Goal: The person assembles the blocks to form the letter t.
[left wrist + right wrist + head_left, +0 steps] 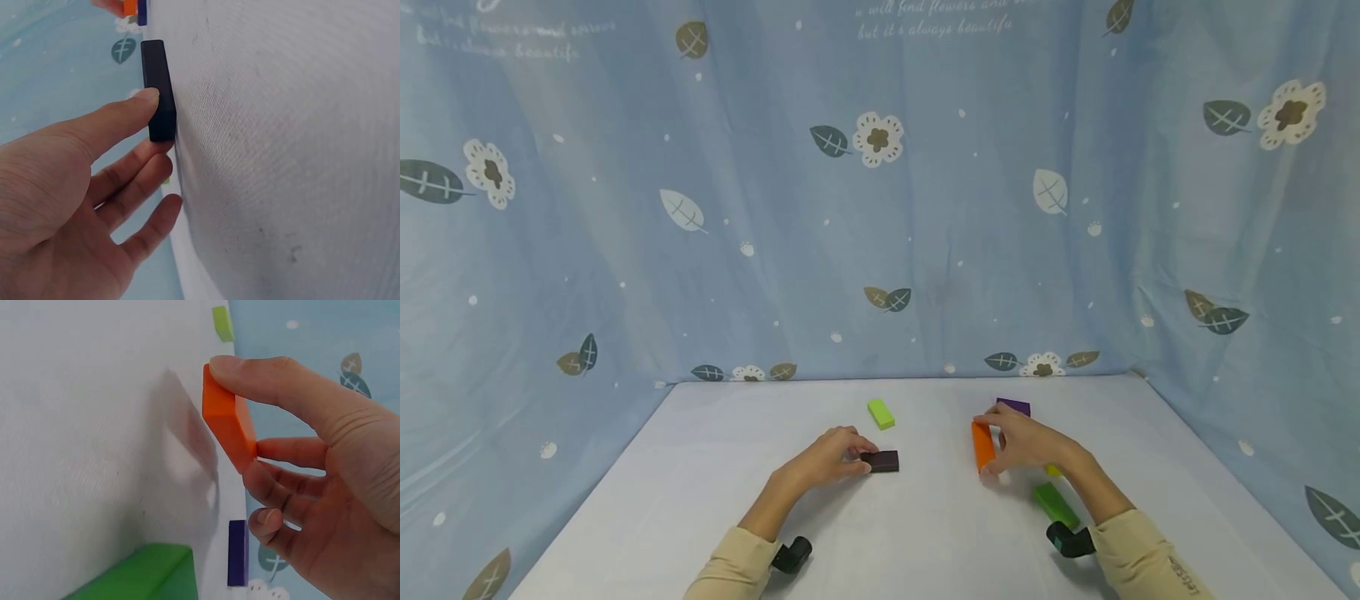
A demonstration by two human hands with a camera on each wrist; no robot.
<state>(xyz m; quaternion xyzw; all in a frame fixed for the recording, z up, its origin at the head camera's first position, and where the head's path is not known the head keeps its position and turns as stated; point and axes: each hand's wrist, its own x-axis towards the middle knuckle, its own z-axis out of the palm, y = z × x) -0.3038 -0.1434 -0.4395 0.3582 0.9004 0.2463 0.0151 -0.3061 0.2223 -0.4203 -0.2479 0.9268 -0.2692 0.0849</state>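
Note:
My left hand [829, 457] pinches one end of a dark, nearly black block [886, 461]. Seen from the left wrist, the thumb presses on the dark block [157, 69] while a fingertip sits under its near end; the other fingers are loosely bent. On the right side, my right hand [1028, 439] grips an orange block [982, 448] by its two ends. The right wrist view shows the orange block [224, 409] tilted and raised off the white surface, its shadow lying apart from it.
A lime block [881, 414] lies farther back between the hands. Behind the right hand is a purple block [1018, 407], partly covered. Beneath the right forearm lie a green block [1054, 503] and a mostly hidden yellow block [1053, 470]. A blue patterned curtain [775, 208] surrounds the white table [700, 450].

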